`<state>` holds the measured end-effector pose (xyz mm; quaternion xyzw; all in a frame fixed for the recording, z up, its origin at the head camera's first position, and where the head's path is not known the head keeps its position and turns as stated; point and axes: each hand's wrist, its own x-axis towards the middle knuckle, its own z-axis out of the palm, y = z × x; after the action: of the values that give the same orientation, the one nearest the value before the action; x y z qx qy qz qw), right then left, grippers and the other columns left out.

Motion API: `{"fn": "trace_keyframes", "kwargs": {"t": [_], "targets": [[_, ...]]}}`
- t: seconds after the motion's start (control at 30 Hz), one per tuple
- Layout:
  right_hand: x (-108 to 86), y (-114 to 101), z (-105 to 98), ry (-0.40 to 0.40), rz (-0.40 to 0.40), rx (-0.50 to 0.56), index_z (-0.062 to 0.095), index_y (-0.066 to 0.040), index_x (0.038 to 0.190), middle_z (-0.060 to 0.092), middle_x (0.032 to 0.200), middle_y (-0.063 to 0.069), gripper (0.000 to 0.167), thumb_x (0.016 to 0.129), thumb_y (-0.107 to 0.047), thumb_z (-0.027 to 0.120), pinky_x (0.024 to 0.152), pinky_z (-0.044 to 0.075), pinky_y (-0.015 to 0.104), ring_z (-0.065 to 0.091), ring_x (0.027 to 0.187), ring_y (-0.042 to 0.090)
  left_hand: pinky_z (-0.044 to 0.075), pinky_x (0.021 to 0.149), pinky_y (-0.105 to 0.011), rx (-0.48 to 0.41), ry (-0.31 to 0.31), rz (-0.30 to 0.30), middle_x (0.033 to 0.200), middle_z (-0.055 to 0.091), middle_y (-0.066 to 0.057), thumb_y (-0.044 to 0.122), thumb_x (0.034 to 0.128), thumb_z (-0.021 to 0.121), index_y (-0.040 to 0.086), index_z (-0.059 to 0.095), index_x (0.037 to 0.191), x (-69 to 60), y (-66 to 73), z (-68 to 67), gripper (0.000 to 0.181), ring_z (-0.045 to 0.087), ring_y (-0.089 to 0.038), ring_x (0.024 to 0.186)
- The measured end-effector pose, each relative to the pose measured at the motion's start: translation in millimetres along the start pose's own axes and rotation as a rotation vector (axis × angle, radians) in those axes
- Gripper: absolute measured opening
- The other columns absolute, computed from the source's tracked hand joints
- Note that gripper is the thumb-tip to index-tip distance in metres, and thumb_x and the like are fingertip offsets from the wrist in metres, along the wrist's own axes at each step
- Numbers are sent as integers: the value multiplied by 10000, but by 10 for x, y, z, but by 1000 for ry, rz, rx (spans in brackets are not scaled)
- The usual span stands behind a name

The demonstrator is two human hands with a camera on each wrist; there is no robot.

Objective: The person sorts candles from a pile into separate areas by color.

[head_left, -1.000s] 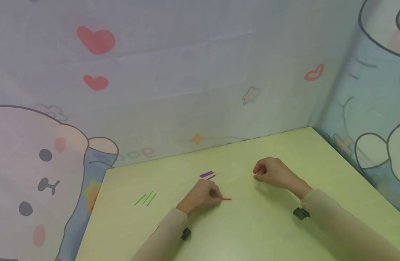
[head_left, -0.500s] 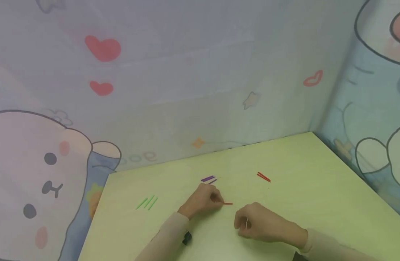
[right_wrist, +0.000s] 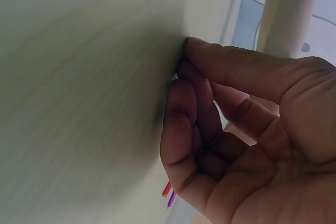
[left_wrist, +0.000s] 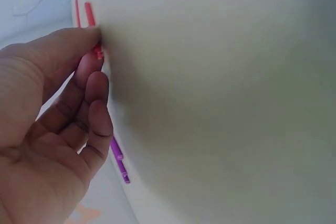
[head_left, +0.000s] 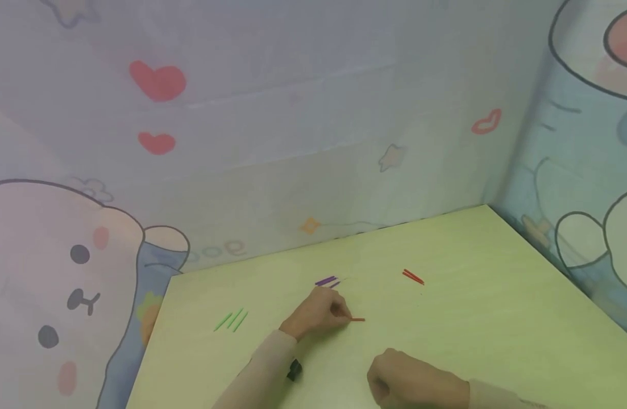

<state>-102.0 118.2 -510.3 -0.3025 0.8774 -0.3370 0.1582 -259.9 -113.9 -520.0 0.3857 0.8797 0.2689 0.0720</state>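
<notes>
My left hand (head_left: 315, 309) pinches a thin red stick (head_left: 358, 320) between thumb and fingers, low over the table. The stick points to the right; in the left wrist view this red stick (left_wrist: 90, 14) shows on both sides of the thumb tip. Just beyond that hand lie several purple sticks (head_left: 326, 280), partly hidden by it. My right hand (head_left: 412, 380) is at the near side of the table, fingers loosely curled, with nothing seen in it. In the right wrist view its fingertips (right_wrist: 181, 98) are at the table surface.
Three green sticks (head_left: 231, 320) lie slanted on the left of the pale green table (head_left: 477, 318). Two red sticks (head_left: 413, 276) lie close together farther back on the right. A printed cloth (head_left: 272, 113) hangs behind the table.
My right hand has moved from the two red sticks at the back toward the near edge, uncovering them. The left hand still holds its red stick in about the same place.
</notes>
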Motion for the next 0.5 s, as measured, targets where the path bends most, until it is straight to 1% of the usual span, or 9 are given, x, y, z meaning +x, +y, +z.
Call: {"fn": "trace_keyframes", "kwargs": {"t": [0.1, 0.2, 0.3, 0.37, 0.4, 0.5], "targets": [[-1, 16, 9, 23, -37, -16, 471, -213, 555, 265, 545, -241, 338, 682, 78, 588, 480, 141, 190, 192, 537, -50, 548, 756, -155, 52, -10, 43, 853, 800, 64, 37, 942, 857, 126, 880, 915, 54, 18, -37, 95, 635, 23, 781], [-23, 12, 18, 36, -36, -13, 482, -222, 542, 267, 533, -249, 329, 667, 69, 570, 463, 131, 190, 191, 520, -60, 523, 779, -165, 88, 5, 59, 880, 811, 67, 67, 959, 859, 135, 888, 941, 131, 46, -52, 76, 635, 1, 798], [-37, 7, 23, 22, 4, 8, 515, -237, 546, 309, 523, -249, 345, 692, 68, 584, 450, 160, 199, 235, 498, -50, 514, 775, -164, 80, 26, 54, 901, 805, 70, 80, 971, 859, 137, 889, 958, 238, 74, -64, 65, 637, -21, 810], [-30, 12, 19, 9, 26, 14, 535, -241, 552, 335, 524, -246, 360, 714, 73, 602, 452, 182, 201, 264, 495, -42, 526, 769, -167, 72, 34, 64, 912, 802, 48, 71, 973, 859, 125, 884, 964, 318, 108, -90, 61, 649, -48, 816], [-22, 17, 17, 5, 29, 14, 539, -240, 552, 343, 522, -244, 365, 719, 78, 606, 452, 187, 199, 269, 493, -40, 533, 761, -166, 64, 35, 67, 915, 799, 40, 67, 976, 853, 121, 881, 966, 358, 124, -103, 61, 656, -60, 823], [1, 28, 12, 8, 16, 3, 504, -226, 542, 304, 519, -236, 369, 711, 87, 604, 459, 165, 187, 223, 503, -44, 548, 789, -176, 56, 26, 71, 953, 805, 35, 67, 986, 839, 119, 879, 994, 467, 181, -150, 66, 672, -67, 864]]}}
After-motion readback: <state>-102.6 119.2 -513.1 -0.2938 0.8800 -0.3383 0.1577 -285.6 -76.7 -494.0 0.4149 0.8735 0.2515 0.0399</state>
